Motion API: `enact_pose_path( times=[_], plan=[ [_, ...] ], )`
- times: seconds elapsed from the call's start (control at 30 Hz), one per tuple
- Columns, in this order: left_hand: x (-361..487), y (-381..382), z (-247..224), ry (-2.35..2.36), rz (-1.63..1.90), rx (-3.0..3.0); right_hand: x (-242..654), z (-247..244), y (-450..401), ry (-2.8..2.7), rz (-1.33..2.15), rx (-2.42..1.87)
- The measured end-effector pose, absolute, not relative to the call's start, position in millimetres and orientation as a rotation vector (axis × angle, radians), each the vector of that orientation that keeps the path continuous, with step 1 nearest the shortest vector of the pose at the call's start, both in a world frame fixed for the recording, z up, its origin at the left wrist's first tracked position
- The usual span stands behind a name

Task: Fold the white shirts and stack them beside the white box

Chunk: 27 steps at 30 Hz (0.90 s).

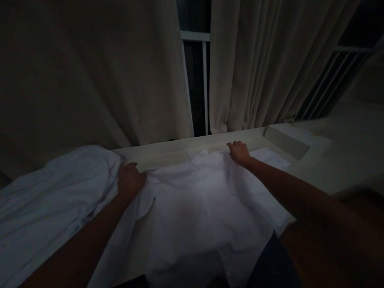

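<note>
A white shirt (192,204) lies spread on the pale ledge, its collar toward the window and its sleeves out to both sides. My left hand (131,180) is closed on the shirt near the left shoulder, where the sleeve begins. My right hand (238,153) rests at the right shoulder, fingers bent over the cloth's upper edge; the fingers look curled onto the fabric. The lower part of the shirt hangs toward my body and is in shadow.
A heap of white cloth (66,188) lies at the left. Beige curtains (246,64) hang behind the ledge (153,158), with a railing (195,37) in their gap. A pale box (286,141) sits at the right.
</note>
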<state>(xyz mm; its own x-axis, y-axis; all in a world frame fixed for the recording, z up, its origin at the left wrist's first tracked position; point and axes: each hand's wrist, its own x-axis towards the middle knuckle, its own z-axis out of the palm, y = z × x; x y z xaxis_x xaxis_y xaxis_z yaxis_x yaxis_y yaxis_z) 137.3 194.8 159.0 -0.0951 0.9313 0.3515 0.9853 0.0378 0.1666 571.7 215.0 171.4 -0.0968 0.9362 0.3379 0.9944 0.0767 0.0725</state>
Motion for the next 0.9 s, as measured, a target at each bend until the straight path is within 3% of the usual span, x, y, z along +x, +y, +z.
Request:
enact_pose_path(
  times=[0.07,0.2,0.33,0.63,0.9],
  plan=[
    [167,171,118,-2.091,-0.585,-2.049,545,133,193,-2.263,-0.367,-1.879],
    [227,108,39,-1.808,-0.45,-2.615,497,57,128,-2.531,0.101,-1.629],
    [250,66,-5,-1.881,-0.251,-2.589,477,8,72,-2.391,0.201,-1.752],
    [219,5,-20,-1.937,-0.091,-2.491,470,3,8,-2.415,0.346,-1.65],
    [220,-21,0,-2.016,0.019,-2.518,478,20,-21,-2.505,0.386,-1.528]
  ],
)
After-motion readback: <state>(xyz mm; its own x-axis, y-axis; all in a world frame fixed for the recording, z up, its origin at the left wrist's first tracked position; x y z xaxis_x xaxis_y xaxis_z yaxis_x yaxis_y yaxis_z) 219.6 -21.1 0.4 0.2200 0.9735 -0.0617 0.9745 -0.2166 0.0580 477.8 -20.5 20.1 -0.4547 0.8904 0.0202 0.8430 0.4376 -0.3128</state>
